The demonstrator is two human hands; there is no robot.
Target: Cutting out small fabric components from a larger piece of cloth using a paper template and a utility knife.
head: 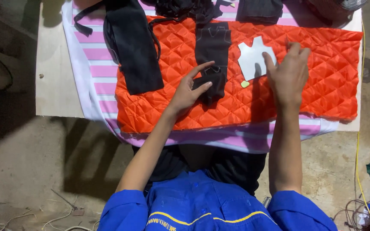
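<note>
On the orange quilt, fingers first:
Left hand [189,87]: its fingers [202,68] are half spread and pinch the lower end of the black fabric strip [213,47], thumb underneath by the look of it, though the dark cloth hides the exact grip.
Right hand [288,75]: fingers flat and open, gripping nothing; the fingertips press on the right edge of the white paper template [253,57].
Black fabric strip: lies lengthwise up the middle of the quilt, its lower end crumpled under the left hand; probably light and limp, so it will fold and drag unless taken at an end or edge with a pinch.
White paper template: flat on the quilt, just right of the strip; thin, stiffer than cloth, likely to slide on the sleek quilt and to crease if pinched hard, so it is best held down flat or lifted by an edge.
Orange quilted fabric [322,81]: padded, soft, with a slight sheen; covers most of the pink-and-white striped cloth [97,68].
Yellow chalk piece [245,84]: small, between the hands, touching neither.
Wide black cloth [133,47]: lies to the left, overlapping the quilt's corner.
Surface [52,72]: a pale board carrying everything.
</note>
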